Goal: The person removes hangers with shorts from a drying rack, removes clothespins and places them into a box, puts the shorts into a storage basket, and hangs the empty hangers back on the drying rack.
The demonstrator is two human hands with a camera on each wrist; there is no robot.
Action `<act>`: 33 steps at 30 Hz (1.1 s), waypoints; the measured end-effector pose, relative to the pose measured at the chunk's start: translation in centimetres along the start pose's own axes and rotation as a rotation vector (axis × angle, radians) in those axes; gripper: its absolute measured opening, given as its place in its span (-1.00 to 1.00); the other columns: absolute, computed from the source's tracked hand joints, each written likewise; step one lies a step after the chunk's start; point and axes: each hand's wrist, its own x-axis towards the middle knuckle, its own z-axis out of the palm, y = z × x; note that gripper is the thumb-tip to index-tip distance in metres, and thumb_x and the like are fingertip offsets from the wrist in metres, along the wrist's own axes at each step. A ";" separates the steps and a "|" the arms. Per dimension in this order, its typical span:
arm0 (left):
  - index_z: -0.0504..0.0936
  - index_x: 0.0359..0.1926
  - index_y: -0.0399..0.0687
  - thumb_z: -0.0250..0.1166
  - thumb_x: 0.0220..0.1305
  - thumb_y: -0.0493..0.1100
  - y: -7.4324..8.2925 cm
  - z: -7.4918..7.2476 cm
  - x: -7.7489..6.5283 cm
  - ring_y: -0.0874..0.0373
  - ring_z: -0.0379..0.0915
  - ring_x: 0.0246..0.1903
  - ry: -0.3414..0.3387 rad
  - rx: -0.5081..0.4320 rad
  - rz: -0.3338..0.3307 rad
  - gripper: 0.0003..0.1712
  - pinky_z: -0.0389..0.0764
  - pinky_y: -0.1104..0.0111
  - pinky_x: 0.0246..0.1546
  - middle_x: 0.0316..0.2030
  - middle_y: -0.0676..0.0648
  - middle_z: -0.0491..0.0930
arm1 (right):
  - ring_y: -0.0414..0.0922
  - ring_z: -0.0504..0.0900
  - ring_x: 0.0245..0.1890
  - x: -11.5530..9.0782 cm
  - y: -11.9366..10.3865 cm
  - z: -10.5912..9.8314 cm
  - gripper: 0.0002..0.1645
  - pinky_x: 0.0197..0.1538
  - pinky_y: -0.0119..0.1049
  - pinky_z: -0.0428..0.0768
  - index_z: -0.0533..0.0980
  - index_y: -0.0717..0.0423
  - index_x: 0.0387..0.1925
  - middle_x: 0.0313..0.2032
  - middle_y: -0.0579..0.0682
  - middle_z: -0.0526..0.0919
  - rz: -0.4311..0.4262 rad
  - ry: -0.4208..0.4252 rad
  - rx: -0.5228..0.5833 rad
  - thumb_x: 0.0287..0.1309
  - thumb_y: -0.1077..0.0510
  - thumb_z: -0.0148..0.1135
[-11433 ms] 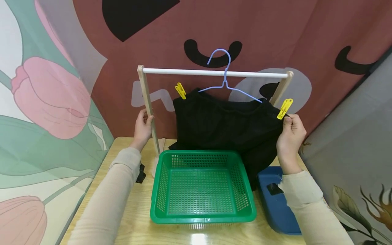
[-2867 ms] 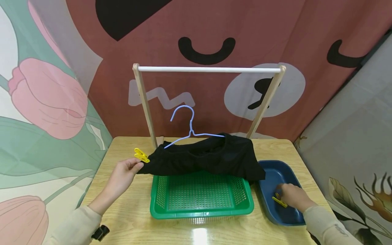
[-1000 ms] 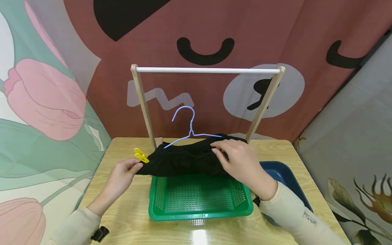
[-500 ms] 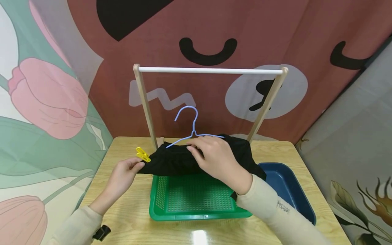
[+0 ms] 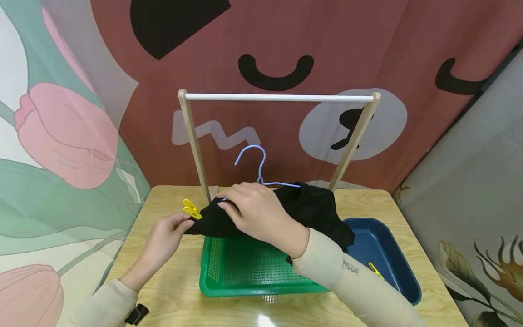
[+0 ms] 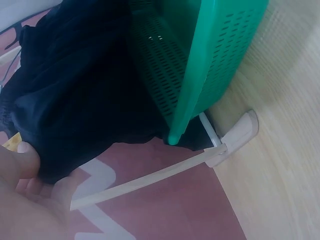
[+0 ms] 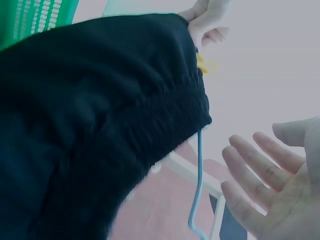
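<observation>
My left hand (image 5: pixel 165 238) pinches the left sleeve edge of a black shirt (image 5: pixel 314 204), right beside a yellow clothespin (image 5: pixel 191 209) clipped on that shoulder. A light-blue hanger (image 5: pixel 263 168) sits inside the neck, its hook standing up free below the bar. In the head view my right hand (image 5: pixel 261 213) reaches across the shirt toward the clipped shoulder, covering part of the neckline and the hanger's left arm. The right wrist view shows this right hand (image 7: pixel 270 185) with loosely spread fingers, apart from the hanger wire (image 7: pixel 199 180) and the shirt.
A green basket (image 5: pixel 261 290) stands below the shirt. To the right is a blue tray (image 5: pixel 367 236) with a yellow clothespin (image 5: pixel 375 269) in it, partly behind my right sleeve. A wooden rack with a white bar (image 5: pixel 278 97) stands behind.
The shirt has come down from the rack bar, and its right clothespin is off. My right hand has left the tray and moved leftward over the shirt; my left hand keeps its pinch.
</observation>
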 end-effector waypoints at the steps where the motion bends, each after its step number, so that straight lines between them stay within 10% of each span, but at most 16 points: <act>1: 0.70 -0.12 -0.28 0.19 0.43 -0.30 0.0 0.0 0.0 0.08 0.54 -0.29 0.002 0.002 0.002 -0.82 0.55 0.29 -0.27 -0.20 -0.15 0.70 | -0.17 0.64 -0.25 0.2 -0.2 0.3 -0.74 -0.17 -0.33 0.60 0.65 0.10 -0.03 -0.15 -0.07 0.72 -0.007 -0.014 0.012 0.28 0.12 0.33; 25: 0.68 -0.18 -0.24 0.12 0.49 -0.22 0.1 0.3 -0.8 0.18 0.09 -0.67 0.020 -0.048 -0.024 -0.77 0.22 0.37 -0.63 -0.64 -0.01 0.27 | -0.22 0.62 -0.07 3.8 -2.9 5.4 -0.56 0.22 -0.18 0.46 0.60 0.01 0.07 -0.10 -0.17 0.69 0.005 -0.213 -0.137 0.28 -0.13 0.30; 33: 0.66 -0.27 -0.21 0.18 0.45 -0.24 0.0 0.9 -1.1 0.23 0.10 -0.66 0.090 0.005 0.033 -0.82 0.24 0.40 -0.63 -0.65 0.04 0.32 | -0.30 0.59 -0.32 3.9 -3.3 5.8 -0.68 -0.11 -0.33 0.56 0.63 -0.02 -0.16 -0.31 -0.22 0.66 0.001 -0.145 -0.128 0.13 -0.07 0.46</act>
